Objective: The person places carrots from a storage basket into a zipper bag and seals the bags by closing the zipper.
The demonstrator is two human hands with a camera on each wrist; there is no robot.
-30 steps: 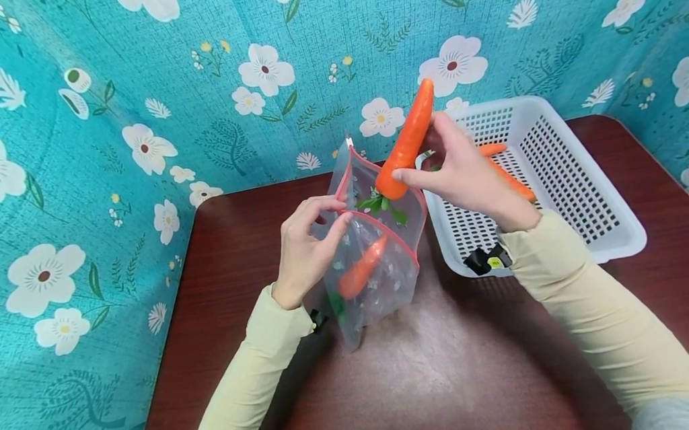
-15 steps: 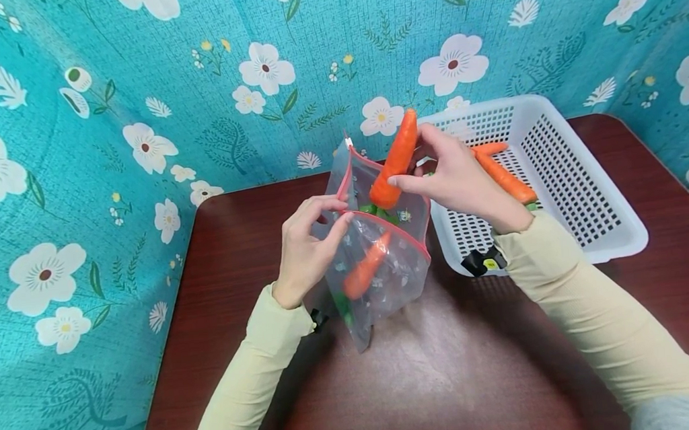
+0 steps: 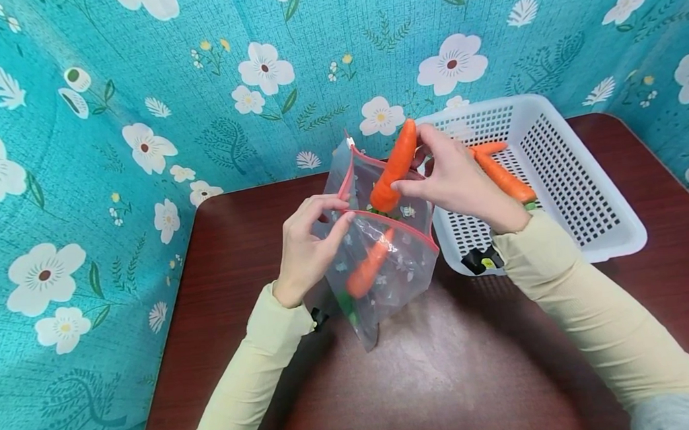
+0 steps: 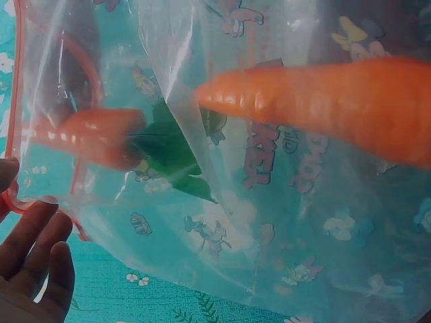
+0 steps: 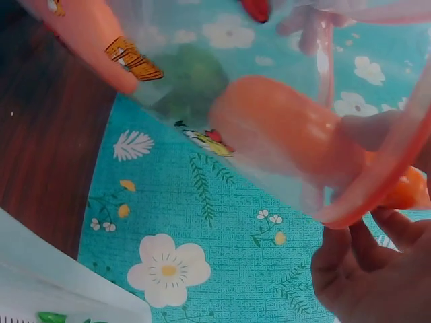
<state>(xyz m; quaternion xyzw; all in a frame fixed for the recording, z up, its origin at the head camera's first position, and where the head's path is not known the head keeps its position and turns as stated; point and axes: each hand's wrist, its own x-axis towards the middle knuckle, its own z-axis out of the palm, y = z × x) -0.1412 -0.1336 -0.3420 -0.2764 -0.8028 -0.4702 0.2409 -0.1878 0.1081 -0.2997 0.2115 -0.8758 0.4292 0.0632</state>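
My left hand [image 3: 310, 244] pinches the red-edged rim of a clear zip bag [image 3: 398, 278], whose mouth gapes at the top. Between the thumb and fingers of my right hand [image 3: 454, 179] is a carrot [image 3: 394, 167], tilted, its thick leafy end down inside the bag mouth and its thin tip above the rim. Another carrot [image 3: 371, 267] lies within the bag, seen through the plastic; the left wrist view shows this carrot [image 4: 316, 101] large, beside the green leaves [image 4: 172, 148] of the held one. In the right wrist view the bag's rim [image 5: 377, 195] crosses over my right fingers.
A white perforated basket [image 3: 612, 221] stands at the right of the dark wooden table [image 3: 232, 251], with carrots [image 3: 505, 175] in it. A teal flowered cloth [image 3: 188, 85] hangs behind the table.
My right hand has lowered the carrot leaf-first into the bag mouth, moving slightly left and down. The bag's right side has spread further right. My left hand stays at the rim.
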